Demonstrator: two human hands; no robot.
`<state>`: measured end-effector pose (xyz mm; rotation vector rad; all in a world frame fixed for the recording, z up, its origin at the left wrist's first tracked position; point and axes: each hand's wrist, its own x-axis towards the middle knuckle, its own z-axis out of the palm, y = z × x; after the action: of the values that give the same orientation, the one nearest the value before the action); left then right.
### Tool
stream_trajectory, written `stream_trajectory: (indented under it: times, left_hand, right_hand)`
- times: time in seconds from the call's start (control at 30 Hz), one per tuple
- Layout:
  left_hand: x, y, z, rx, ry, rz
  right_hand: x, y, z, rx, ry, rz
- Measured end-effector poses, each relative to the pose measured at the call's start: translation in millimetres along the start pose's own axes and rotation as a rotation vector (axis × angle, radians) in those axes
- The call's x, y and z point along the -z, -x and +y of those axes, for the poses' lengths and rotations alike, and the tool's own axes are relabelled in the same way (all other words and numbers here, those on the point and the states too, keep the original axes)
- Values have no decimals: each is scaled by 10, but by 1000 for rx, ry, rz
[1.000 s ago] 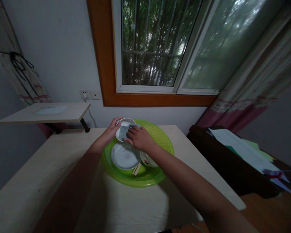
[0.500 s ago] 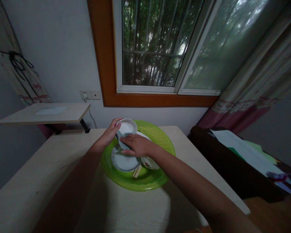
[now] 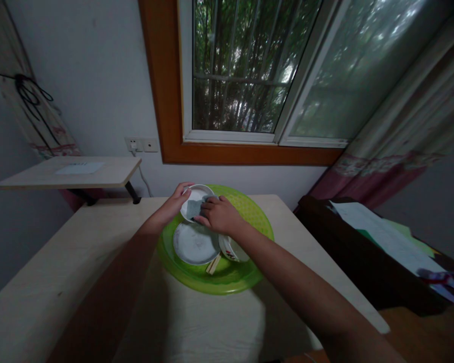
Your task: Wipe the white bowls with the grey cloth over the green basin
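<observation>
A white bowl [image 3: 197, 193] is tilted above the far left part of a green tray [image 3: 227, 288]. My left hand [image 3: 177, 200] grips its left rim, with the thumb on the inner side. My right hand [image 3: 220, 214] is at the bowl's right side, fingers curled in over the rim and thumb low near its front edge. What those fingers hold, if anything, is hidden. A grey patch, shadow or cloth, shows inside the bowl. Just below lies a white plate [image 3: 195, 244]. A patterned bowl [image 3: 232, 249] sits partly under my right wrist, beside short pale wooden sticks [image 3: 213, 264].
The tray rests on a pale wooden table [image 3: 219, 327] below a barred window [image 3: 242, 70]. A raised shelf [image 3: 75, 174] stands at the left, with a plugged socket [image 3: 140, 145] behind it. To the right, papers [image 3: 382, 237] lie on a dark piece of furniture [image 3: 348, 257].
My right hand has drawn back to the right across the bowl; its fingers, stretched out before, are now curled. My left hand keeps its hold on the bowl.
</observation>
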<state>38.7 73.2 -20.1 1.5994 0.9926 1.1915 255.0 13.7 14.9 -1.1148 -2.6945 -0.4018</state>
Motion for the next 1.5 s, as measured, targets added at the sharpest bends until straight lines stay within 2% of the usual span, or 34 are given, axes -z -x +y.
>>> stream_trajectory:
  times: [0.23,0.37,0.57,0.77,1.0,1.13,1.27,1.4,1.5]
  left_hand:
    - [-15,11,36,3,61,-3]
    - [-1,20,47,-5,59,-11]
    - [11,39,78,-10,11,35]
    - [-25,83,163,13,-14,-9]
    - [-62,97,160,11,81,-77]
    - [-73,82,142,-19,108,-63]
    - [-79,60,125,-16,122,-17]
    - [-66,46,123,-8,95,50]
    - [-37,42,112,-20,75,58]
  right_hand:
    - [2,-1,-13,-43,52,86]
    - [-3,-1,-40,-44,28,55]
    - [-8,0,-99,149,-99,-64]
    - [-112,0,-118,199,-182,-68]
    - [-224,-23,-145,135,-37,42]
    - [-194,-34,-138,30,38,89]
    - [-96,-48,-168,-75,103,67]
    - [5,-63,-224,-90,109,11]
    - [44,-66,-248,-61,79,-13]
